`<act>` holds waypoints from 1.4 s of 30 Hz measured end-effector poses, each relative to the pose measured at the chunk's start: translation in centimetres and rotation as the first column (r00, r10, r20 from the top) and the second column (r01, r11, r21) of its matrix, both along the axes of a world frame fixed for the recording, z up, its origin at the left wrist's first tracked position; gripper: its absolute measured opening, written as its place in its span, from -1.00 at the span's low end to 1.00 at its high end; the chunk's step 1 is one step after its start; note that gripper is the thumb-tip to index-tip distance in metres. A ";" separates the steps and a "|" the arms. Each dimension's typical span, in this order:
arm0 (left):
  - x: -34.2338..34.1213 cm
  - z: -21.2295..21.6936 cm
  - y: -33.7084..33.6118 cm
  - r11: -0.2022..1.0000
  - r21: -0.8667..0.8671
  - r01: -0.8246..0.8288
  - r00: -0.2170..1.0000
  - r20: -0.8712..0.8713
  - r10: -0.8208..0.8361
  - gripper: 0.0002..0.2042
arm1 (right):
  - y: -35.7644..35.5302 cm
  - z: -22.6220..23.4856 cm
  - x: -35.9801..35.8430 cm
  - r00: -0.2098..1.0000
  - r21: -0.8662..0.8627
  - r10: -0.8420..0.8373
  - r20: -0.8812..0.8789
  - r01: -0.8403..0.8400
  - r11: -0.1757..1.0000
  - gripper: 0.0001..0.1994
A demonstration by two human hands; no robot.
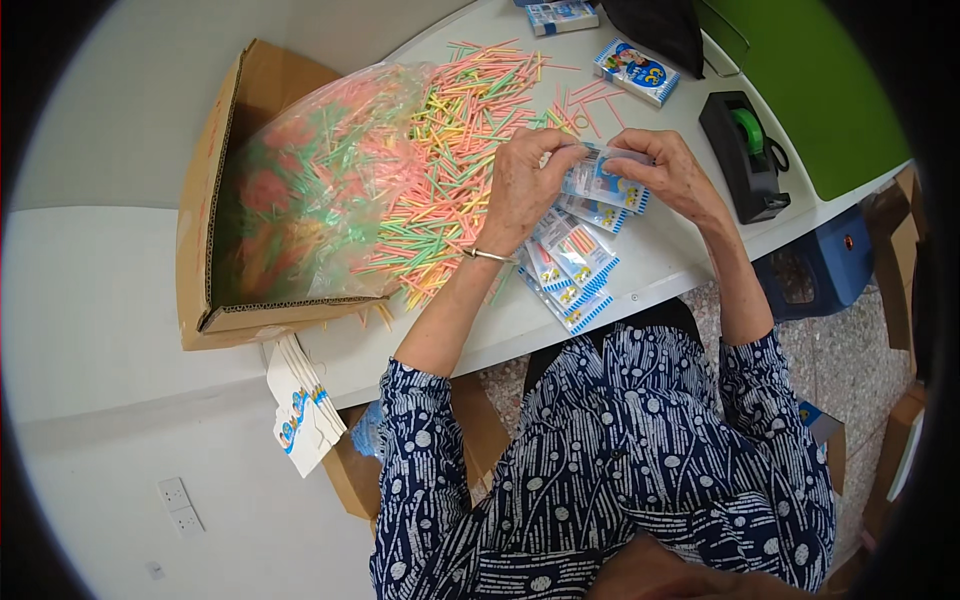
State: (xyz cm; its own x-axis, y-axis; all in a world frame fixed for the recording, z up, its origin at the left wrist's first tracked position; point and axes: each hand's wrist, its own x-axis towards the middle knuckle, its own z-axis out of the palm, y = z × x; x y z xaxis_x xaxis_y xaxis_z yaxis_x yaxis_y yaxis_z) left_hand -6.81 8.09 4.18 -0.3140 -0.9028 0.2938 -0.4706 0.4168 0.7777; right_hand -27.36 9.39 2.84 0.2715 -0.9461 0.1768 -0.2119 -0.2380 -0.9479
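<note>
Both of my hands meet over the white table, pinching the top edge of a small clear packet with blue print. My left hand has thumb and forefinger closed on its left corner; my right hand grips the right side. Just below lie several similar packets, overlapping in a fanned pile near the table's front edge; pink and yellow sticks show through one. Left of my hands spreads a heap of thin pink, yellow and green sticks. Whether the held packet has sticks inside is hard to see.
A cardboard box on its side holds a clear plastic bag of more sticks. To the right stands a black tape dispenser. A blue-and-white carton and a black bag lie farther back. Flat white cartons hang at the front left.
</note>
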 end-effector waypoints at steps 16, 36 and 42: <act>-0.4 -0.3 -0.7 0.980 -0.197 0.036 0.955 0.295 0.024 -0.82 | -0.4 -2.8 0.2 0.998 0.066 0.068 0.005 -0.069 0.995 -0.65; 0.5 0.2 -4.9 0.975 0.156 0.156 0.972 0.154 -0.180 -0.82 | 0.0 -3.3 -0.4 0.985 0.201 0.138 0.103 -0.156 0.967 -0.70; -3.7 -1.6 -11.5 0.974 -0.162 0.159 0.849 0.527 -0.051 -0.47 | -0.2 -3.4 0.5 0.980 0.025 0.178 -0.084 -0.177 0.984 -0.73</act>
